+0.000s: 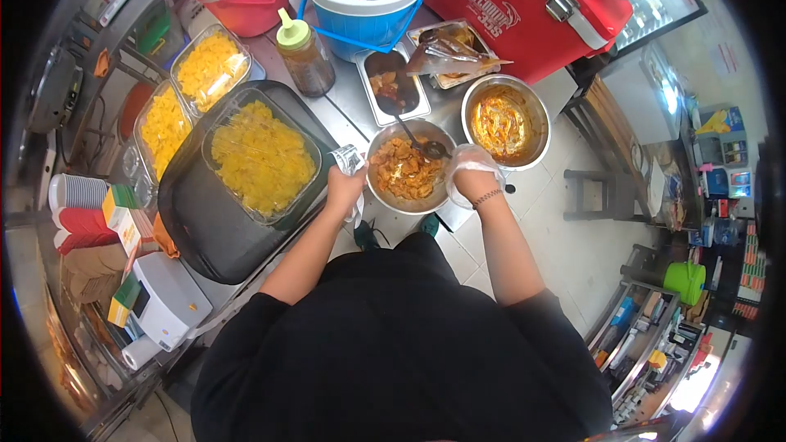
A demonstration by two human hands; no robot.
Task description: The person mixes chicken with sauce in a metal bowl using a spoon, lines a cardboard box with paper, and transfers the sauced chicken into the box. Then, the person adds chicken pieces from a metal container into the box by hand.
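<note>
A steel bowl (395,203) of reddish-brown food pieces (403,168) stands between my hands near the counter's front edge. My left hand (345,187), at the bowl's left side, is closed round a whitish printed wrapper or cloth (348,160). In a clear plastic glove, my right hand (474,182) is at the bowl's right rim with its fingers curled; what they hold is hidden. A dark spoon (431,148) rests in the bowl, its handle pointing up left, its head close to the glove.
Left are a dark tray (190,221) and wrapped trays of yellow food (262,160). Behind stand a sauce bottle (304,61), a blue bucket (364,0), a steel pan (393,86) and a red cooler (524,8). A sauce-smeared bowl (506,121) is at the right.
</note>
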